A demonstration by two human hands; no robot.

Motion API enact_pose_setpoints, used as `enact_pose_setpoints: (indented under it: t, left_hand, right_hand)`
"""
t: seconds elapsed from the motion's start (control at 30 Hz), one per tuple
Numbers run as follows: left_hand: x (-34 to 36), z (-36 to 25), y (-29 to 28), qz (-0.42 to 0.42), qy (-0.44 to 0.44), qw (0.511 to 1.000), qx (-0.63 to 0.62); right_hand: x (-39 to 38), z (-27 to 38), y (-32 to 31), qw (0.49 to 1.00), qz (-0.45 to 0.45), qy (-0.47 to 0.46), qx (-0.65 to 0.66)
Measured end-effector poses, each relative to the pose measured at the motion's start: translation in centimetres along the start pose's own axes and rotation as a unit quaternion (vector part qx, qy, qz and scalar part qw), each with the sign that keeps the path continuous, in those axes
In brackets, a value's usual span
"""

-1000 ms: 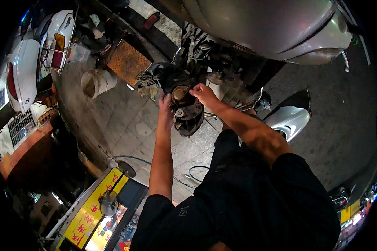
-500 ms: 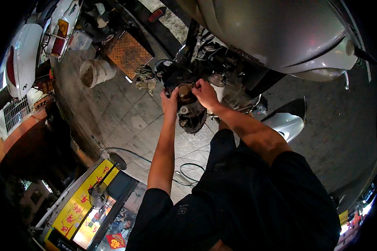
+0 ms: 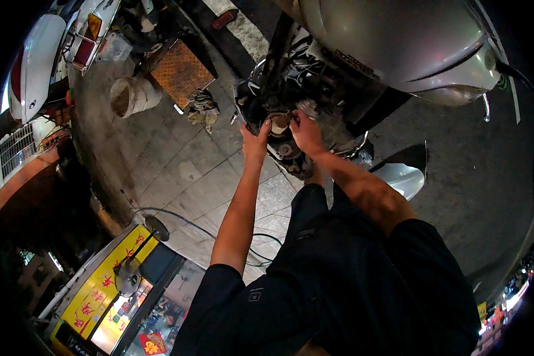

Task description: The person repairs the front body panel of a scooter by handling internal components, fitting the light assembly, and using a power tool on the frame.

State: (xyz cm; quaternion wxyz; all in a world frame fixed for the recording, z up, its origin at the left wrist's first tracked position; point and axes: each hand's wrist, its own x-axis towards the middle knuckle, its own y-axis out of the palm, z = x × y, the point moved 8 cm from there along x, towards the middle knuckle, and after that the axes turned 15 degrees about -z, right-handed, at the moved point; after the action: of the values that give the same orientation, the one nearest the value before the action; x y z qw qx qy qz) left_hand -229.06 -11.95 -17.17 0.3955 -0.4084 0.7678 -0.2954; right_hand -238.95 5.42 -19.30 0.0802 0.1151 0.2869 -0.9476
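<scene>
I hold a dark, greasy vehicle part (image 3: 288, 151) with a round brown fitting (image 3: 278, 123) near its upper end. My left hand (image 3: 255, 142) grips its left side, the thumb beside the round fitting. Against the fitting's right edge, the fingers of my right hand (image 3: 305, 132) are bent and pressed together; what they pinch is too small to make out. Behind the part, the opened body of a silver scooter (image 3: 391, 41) shows dark cables and metal pieces. The underside of the held part is hidden.
A dirty white bucket (image 3: 137, 98) stands on the left, near a rusty metal plate (image 3: 182, 72) and a crumpled rag (image 3: 204, 110). A silver body panel (image 3: 402, 180) lies at the right. The dark hose (image 3: 187, 221) curves over the tiles. A yellow-signed stall (image 3: 110, 285) stands lower left.
Both hands and the dark part have shifted slightly right in view. Its lower end now points more to the right. The hands keep their places beside the round fitting.
</scene>
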Motion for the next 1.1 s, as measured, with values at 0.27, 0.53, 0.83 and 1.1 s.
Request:
enact_pose_setpoints:
  t: [0.27,0.53,0.83,1.1]
  left_hand:
    - [1.9,0.5,2.5,0.04,-0.008,0.998,-0.055]
    - [0.7,1.9,1.1,0.15,-0.115,0.969,-0.162]
    - [11.6,2.4,3.0,0.212,-0.012,0.907,-0.364]
    - [4.5,-2.5,4.3,0.229,-0.095,0.886,-0.391]
  right_hand:
    - [2.1,-2.2,-0.4,0.998,-0.023,-0.037,0.044]
    - [-4.4,-7.6,-5.7,0.985,0.04,0.024,0.164]
    - [-9.4,-2.2,-3.9,0.976,0.156,-0.141,0.063]
    - [-9.2,-5.0,-3.2,0.982,0.141,-0.126,-0.019]
